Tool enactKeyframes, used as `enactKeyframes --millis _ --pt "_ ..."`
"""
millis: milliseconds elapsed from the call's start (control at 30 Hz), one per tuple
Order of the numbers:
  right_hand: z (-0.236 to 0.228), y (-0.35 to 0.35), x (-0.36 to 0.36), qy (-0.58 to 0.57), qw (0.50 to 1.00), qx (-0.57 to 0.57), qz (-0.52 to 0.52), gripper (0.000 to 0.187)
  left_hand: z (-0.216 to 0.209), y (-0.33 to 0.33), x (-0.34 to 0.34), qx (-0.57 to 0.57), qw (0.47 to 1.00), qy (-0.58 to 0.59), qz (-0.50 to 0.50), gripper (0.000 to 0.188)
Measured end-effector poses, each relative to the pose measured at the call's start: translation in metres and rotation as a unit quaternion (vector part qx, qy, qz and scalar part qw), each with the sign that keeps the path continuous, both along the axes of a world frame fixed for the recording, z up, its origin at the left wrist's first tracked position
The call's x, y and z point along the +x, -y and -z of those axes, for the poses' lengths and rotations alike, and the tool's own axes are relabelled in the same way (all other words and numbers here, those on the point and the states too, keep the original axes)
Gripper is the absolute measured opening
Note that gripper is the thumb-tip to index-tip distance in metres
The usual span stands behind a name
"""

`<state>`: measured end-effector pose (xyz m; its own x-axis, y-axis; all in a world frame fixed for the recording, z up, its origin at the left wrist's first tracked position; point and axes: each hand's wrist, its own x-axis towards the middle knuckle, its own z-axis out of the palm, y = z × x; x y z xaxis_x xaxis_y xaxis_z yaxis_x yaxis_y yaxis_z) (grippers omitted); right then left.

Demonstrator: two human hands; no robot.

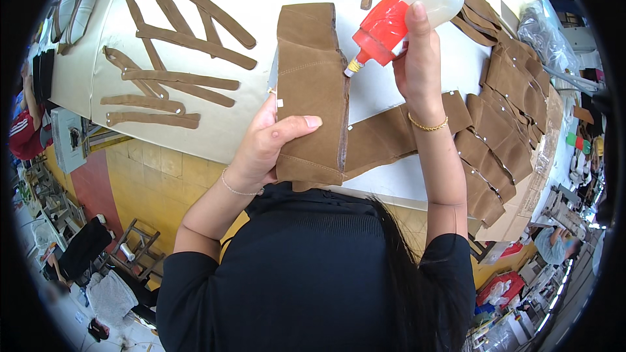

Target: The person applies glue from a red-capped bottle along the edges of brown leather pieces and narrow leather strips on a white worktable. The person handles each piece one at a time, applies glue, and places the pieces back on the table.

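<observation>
1. Left hand pinches the brown piece; it runs long-ways up past the thumb.
2. Right hand grips the bottle; its tip slants down-left, by the piece's edge.

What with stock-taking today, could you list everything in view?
Held panel: one, brown, centre
Squeeze bottle: one, translucent and red, nozzle by panel's edge
Table: one, pale, top
Straps: over ten, brown, left and top
Other pieces: many, brown, right
Plastic bag: one, clear, upper right
Floor: one, yellow and red, lower left
People: several, mixed clothing, edges
Background clutter: uncountable, mixed colours, edges
Shirt: one, black, lower centre
Left hand: one, bare, on panel
Right hand: one, bare, on bottle
</observation>
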<state>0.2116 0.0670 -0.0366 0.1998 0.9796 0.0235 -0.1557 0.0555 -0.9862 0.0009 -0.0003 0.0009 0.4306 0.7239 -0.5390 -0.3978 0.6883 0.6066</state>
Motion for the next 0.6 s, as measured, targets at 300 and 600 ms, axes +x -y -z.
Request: enactKeyframes --millis 300,600 --pt "-0.011 0.017 -0.009 0.02 1.0 0.001 -0.003 0.06 0.0 0.0 0.0 -0.003 1.0 0.003 0.004 0.058" --pt "-0.016 0.042 -0.008 0.024 0.998 -0.006 -0.066 0.066 -0.004 -0.001 0.001 0.012 1.0 0.006 0.017 0.056"
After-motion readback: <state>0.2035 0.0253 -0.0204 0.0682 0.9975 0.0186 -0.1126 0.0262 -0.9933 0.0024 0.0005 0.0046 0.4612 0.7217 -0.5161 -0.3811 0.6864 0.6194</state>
